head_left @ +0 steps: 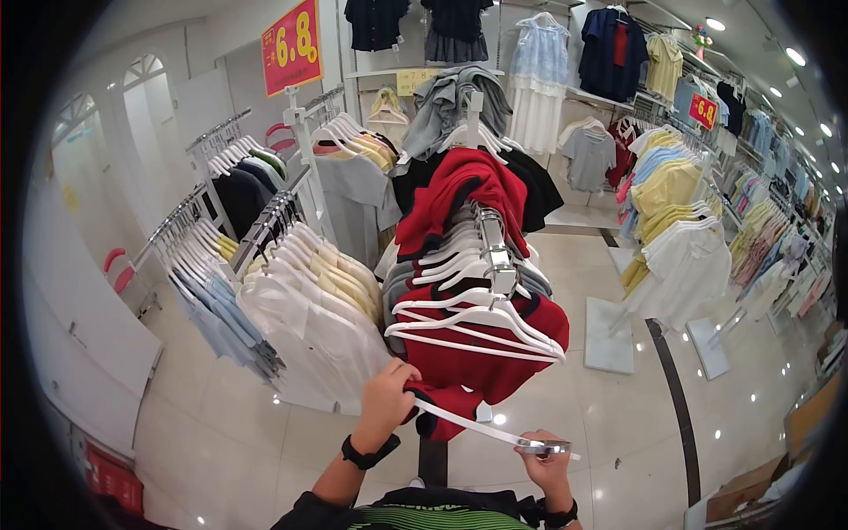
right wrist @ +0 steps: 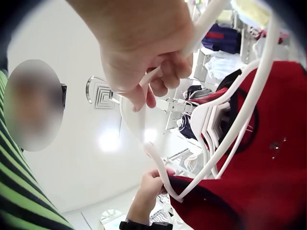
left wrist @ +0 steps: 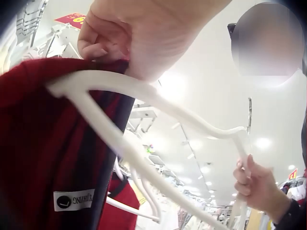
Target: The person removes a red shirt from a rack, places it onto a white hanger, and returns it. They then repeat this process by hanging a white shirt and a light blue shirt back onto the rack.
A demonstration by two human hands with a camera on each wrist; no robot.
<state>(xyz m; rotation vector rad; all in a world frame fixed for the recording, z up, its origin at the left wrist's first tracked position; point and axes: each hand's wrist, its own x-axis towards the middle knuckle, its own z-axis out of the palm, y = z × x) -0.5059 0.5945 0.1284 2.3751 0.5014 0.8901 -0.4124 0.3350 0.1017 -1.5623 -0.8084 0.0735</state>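
Note:
My left hand (head_left: 387,399) pinches the dark-edged neck of a red garment (head_left: 446,426); in the left wrist view its fingers curl at the cloth's edge, above a white label (left wrist: 73,200). One end of a white hanger (head_left: 468,422) is inside that neck opening, as the right wrist view shows. My right hand (head_left: 549,468) grips the hanger near its metal hook, fingers curled round the white plastic (right wrist: 136,112). Just beyond both hands, a red garment (head_left: 495,362) and white hangers (head_left: 477,322) hang on the rack's front end.
Behind the hangers, a red garment (head_left: 464,190) lies over the metal rail (head_left: 496,252). White shirts (head_left: 305,322) hang close on the left. To the right stand a white rack base (head_left: 609,336) and racks of white and yellow clothes (head_left: 689,265). Cardboard boxes (head_left: 746,490) are at lower right.

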